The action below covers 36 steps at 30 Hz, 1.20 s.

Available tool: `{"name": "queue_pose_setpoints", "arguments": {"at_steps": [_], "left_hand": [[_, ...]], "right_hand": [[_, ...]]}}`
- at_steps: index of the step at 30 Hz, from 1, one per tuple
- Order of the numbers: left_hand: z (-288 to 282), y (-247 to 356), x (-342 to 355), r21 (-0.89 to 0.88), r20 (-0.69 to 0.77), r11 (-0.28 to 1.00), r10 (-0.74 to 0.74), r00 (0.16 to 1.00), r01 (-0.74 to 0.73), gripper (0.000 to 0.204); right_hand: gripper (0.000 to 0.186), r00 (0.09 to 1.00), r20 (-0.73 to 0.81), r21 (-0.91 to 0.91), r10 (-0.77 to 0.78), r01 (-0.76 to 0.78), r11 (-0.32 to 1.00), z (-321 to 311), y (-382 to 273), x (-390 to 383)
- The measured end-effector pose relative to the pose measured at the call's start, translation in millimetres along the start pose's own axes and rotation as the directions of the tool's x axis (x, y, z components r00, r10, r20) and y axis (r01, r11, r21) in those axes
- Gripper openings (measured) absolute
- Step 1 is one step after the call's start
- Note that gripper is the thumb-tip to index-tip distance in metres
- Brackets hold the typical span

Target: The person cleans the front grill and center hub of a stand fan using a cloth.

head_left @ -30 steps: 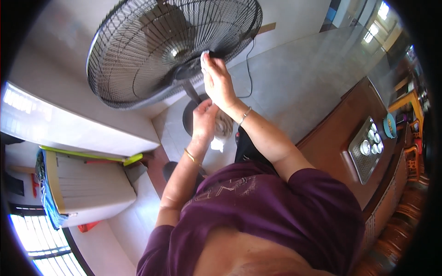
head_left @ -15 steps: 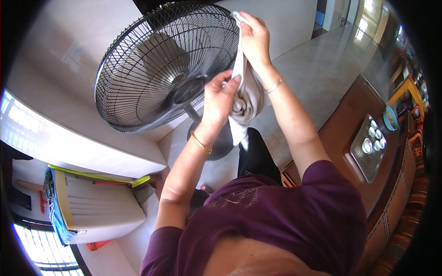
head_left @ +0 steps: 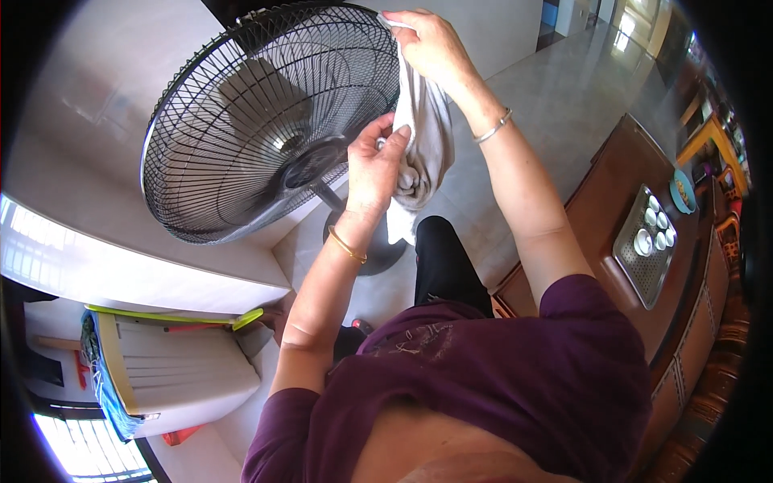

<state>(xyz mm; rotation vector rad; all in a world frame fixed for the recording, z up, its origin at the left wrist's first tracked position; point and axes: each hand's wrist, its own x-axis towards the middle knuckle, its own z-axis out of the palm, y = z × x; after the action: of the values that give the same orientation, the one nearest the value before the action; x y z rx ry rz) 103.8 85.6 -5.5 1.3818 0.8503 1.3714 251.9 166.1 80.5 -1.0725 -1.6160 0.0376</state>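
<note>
A black fan [head_left: 241, 137] with a wire cage fills the upper middle, on a dark stand with a round base [head_left: 378, 262]. A white-grey cloth [head_left: 423, 153] hangs bunched along the cage's right side. My right hand [head_left: 427, 50] pinches the cloth's upper end at the top right edge of the cage, fingertips against the rim. My left hand [head_left: 372, 169] grips the cloth lower down, thumb on it, just right of the fan's hub; part of its fingers is hidden.
At right, a brown wooden table [head_left: 592, 209] bears a perforated metal tray [head_left: 632, 270] of small white cups and a blue bowl [head_left: 684, 205]. A pale cabinet-like box [head_left: 177, 362] with a yellow-green strip stands lower left. My black-clad leg [head_left: 439, 266] is below the cloth.
Since a second ago, both hands have risen and my right hand has moved rightward to the cage's edge, bringing the cloth up into view between them. Over the last half second they shifted slightly left.
</note>
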Motion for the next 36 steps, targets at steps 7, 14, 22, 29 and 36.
{"name": "queue_pose_setpoints", "arguments": {"at_steps": [7, 14, 22, 29, 36], "left_hand": [[-15, -14, -21, 0.118, 0.07, 0.992, -0.06, 0.996, 0.052, 0.045], [-29, -17, -30, 0.132, 0.179, 0.988, -0.103, 0.978, 0.08, 0.048], [-54, -19, -58, 0.275, 0.079, 0.938, -0.24, 0.968, 0.21, 0.035], [-82, -38, -96, 0.324, -0.047, 0.906, -0.271, 0.962, 0.271, 0.032], [-82, -26, -120, 0.299, 0.003, 0.913, -0.292, 0.956, 0.278, 0.039]], "right_hand": [[0.033, 0.919, -0.322, 0.028, -0.228, 0.25, 0.968, 16, -14, -46], [0.034, 0.963, -0.189, 0.677, 0.193, -0.015, 0.736, 42, -30, -74], [0.05, 0.973, -0.219, -0.092, -0.077, 0.058, 0.994, 96, -25, -119], [0.05, 0.994, -0.011, -0.012, -0.109, 0.109, 0.994, 135, -43, -156], [0.035, 0.794, 0.586, 0.803, 0.162, -0.541, -0.249, 106, -28, -164]]}}
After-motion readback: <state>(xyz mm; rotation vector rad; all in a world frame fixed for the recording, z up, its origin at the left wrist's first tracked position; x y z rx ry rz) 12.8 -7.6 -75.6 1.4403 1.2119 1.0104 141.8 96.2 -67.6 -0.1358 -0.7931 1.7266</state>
